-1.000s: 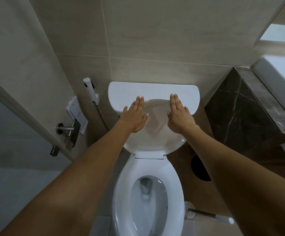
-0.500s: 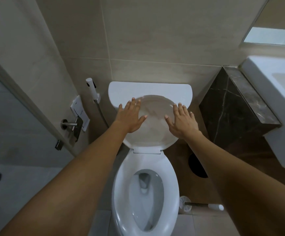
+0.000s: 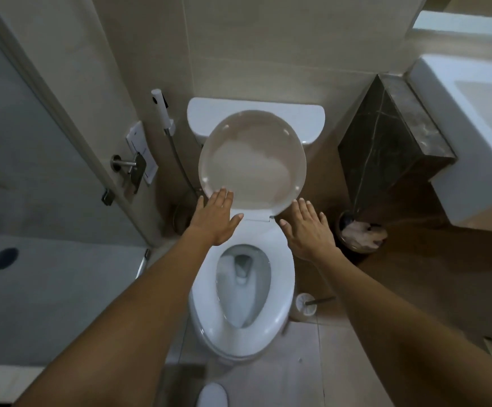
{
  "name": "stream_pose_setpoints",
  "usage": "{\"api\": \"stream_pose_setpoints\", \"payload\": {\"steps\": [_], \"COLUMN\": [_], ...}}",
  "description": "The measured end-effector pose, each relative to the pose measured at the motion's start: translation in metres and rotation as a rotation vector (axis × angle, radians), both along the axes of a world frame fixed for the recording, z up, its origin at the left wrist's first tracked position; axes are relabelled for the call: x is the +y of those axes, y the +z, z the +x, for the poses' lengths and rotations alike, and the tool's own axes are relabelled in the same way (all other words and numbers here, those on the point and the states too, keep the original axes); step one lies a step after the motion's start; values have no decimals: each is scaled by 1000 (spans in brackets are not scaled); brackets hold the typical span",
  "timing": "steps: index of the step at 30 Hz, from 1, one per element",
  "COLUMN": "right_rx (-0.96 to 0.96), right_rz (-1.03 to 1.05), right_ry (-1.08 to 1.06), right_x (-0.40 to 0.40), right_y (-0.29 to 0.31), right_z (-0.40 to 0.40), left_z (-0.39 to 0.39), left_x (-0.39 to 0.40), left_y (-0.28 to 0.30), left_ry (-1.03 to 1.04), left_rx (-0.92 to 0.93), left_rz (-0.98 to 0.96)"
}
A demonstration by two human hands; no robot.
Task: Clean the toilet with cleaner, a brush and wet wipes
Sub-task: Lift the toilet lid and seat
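Observation:
A white toilet (image 3: pixel 283 248) stands below me with its seat down and water in the bowl. Its lid (image 3: pixel 252 160) is raised and leans back against the cistern (image 3: pixel 303 116). My left hand (image 3: pixel 214 220) is flat with fingers spread, its fingertips at the lid's lower left edge. My right hand (image 3: pixel 308 229) hovers open just right of the hinge, holding nothing. A toilet brush (image 3: pixel 309 304) stands in its white holder on the floor right of the bowl. No cleaner bottle or wipes can be made out.
A bidet sprayer (image 3: pixel 161 110) hangs on the wall left of the cistern. A dark marble ledge (image 3: pixel 391 148) and a white basin (image 3: pixel 474 127) stand at right, with a round bin (image 3: pixel 362 233) of paper below. A glass shower door (image 3: pixel 33 142) is at left.
Both hands have drawn back from the upper part of the lid toward its hinge. The view has pulled back and tilted down, showing more floor and the bin.

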State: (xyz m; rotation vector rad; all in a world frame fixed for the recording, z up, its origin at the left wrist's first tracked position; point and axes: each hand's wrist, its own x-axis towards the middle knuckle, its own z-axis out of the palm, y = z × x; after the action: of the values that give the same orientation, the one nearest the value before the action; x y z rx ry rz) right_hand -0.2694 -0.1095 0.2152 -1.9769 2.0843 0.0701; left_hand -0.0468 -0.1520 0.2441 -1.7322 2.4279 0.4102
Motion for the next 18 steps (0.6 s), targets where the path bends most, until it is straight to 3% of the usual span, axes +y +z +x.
{"api": "stream_pose_setpoints", "payload": {"steps": [8, 18], "right_rx": [-19, -13], "right_rz": [133, 297], "right_ry": [29, 42], "right_x": [72, 153], "right_y": [-80, -204], "right_z": [20, 50], "left_z": [27, 40], "left_x": [78, 170], "left_y": [-84, -229], "left_ry": [6, -9], "left_rx": [-171, -160], "left_rz": [99, 318]}}
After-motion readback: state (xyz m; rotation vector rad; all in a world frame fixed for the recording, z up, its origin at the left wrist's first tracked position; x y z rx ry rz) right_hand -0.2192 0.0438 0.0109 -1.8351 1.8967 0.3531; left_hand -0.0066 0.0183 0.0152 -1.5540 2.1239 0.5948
